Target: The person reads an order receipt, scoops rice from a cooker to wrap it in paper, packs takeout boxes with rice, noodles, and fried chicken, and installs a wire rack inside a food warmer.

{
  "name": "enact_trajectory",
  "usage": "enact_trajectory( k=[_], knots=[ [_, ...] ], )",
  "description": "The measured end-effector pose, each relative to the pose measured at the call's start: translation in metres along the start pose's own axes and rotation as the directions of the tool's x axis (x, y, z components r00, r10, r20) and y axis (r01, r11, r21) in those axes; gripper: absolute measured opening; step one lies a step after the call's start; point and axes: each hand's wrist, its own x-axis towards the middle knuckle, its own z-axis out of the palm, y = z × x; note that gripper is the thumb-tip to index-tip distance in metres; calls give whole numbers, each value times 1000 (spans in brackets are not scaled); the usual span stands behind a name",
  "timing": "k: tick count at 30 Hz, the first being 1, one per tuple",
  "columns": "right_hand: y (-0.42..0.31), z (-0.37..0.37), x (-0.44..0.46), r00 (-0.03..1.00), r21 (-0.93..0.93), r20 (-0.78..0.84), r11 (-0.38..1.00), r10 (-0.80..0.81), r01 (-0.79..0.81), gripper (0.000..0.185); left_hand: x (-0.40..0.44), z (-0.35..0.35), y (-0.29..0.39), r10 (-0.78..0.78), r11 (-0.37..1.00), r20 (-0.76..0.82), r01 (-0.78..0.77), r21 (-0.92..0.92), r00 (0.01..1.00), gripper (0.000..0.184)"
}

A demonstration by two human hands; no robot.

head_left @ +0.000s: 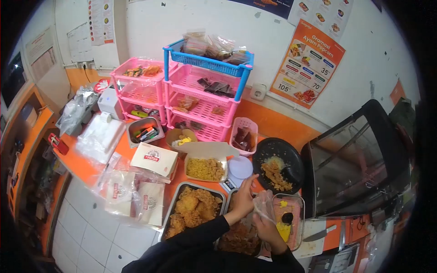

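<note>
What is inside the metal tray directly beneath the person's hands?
Brown, rough-textured pieces show toward the near end. The left hand, left sleeve and right hand hide other parts, so whatever lies under them cannot be seen.

A thin, clear disposable plastic glove (264,206), wrinkled and loose, rose at the fingers of the right hand (267,228); whether worn or merely pinched could not be told.

The left sleeve (191,237) hides part of the chicken tray (205,188). The clear plastic (264,204) by the right hand (267,228) is too blurry to name.
</note>
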Motion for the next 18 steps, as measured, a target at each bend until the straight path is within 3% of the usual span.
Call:
enact_trajectory(
  k=[1, 2, 4, 6, 7, 8, 10, 11, 14, 16, 18],
  knots=[
    [-4, -13, -13, 999, 73, 49, 997, 16, -20, 55, 5, 10, -5, 46, 999, -67, -45, 27, 997, 54],
    [-14, -28, -22, 998, -6, 13, 998, 68, -68, 55, 11, 18, -13, 94, 994, -133, -86, 60, 987, 52],
    [-35, -55, -34, 985, -157, -68, 973, 160, -169, 56, 19, 30, -31, -45, 999, 18, 45, -28, 999, 53],
    [-1, -42, -26, 869, -137, -414, 926, 270, -353, 49, 9, 54, -34, -122, 984, 225, 147, -100, 967, 55],
    [51, -41, -30, 858, -87, -380, 911, 344, -404, 50, 5, 64, -25, -129, 979, 314, 172, -114, 941, 63],
    [92, -41, -38, 843, -37, -345, 892, 412, -451, 52, 0, 68, -31, -69, 990, 398, 113, -87, 915, 65],
    [140, -40, -56, 834, -220, -375, 835, 406, -505, 44, -2, 74, -47, 49, 999, 542, -29, -46, 839, 68],
    [152, -41, -57, 833, -308, -383, 794, 400, -524, 40, 7, 54, -37, 280, 954, 455, -297, -35, 845, 69],
    [122, -68, -42, 694, -406, -195, 587, 693, -700, 43, 48, -9, -25, 413, 872, 297, -467, 143, 861, 65],
    [121, -76, -23, 862, -487, -26, 747, 506, -453, 48, 74, -65, -1, 285, 880, 164, -326, 347, 944, 62],
    [141, -68, 18, 964, -491, 99, 855, 248, -170, 47, 98, -109, -7, 404, 718, 29, -337, 609, 914, 59]
  ],
)
